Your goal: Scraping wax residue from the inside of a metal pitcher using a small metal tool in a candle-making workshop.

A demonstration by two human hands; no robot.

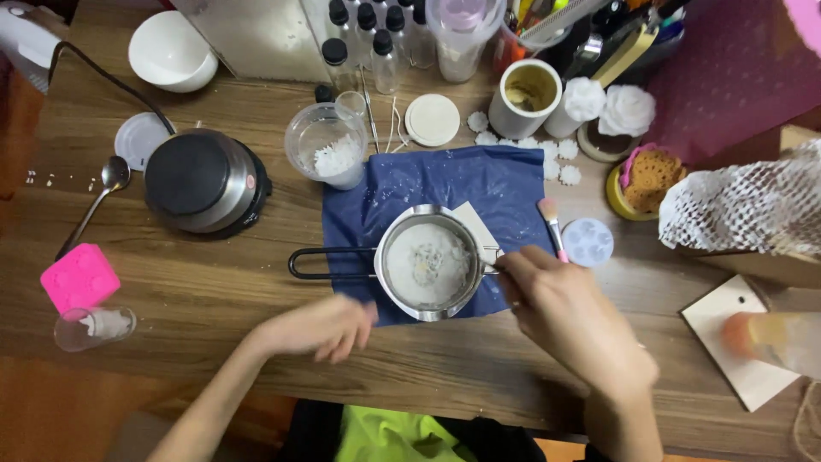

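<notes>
**Head view: stirring the small pot on the blue cloth**

Your right hand [569, 321] pinched a thin stirrer [493, 270] at the rim of the metal pot [428, 263], which sat on the blue cloth [436, 192]. Your left hand [321, 328] hovered near the pot's handle [329, 263], fingers loosely curled and holding nothing. With the handle unheld, a hard stir could have tipped the pot and spilled its pale contents.

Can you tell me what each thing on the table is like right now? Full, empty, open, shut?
metal pot: holds pale, whitish stuff
clear cup: open, white flakes inside
white mug: open, yellowish residue inside
white bowl: looks empty
small bottles: capped
left hand: blurred, holds nothing
right hand: by the pot's rim
</notes>
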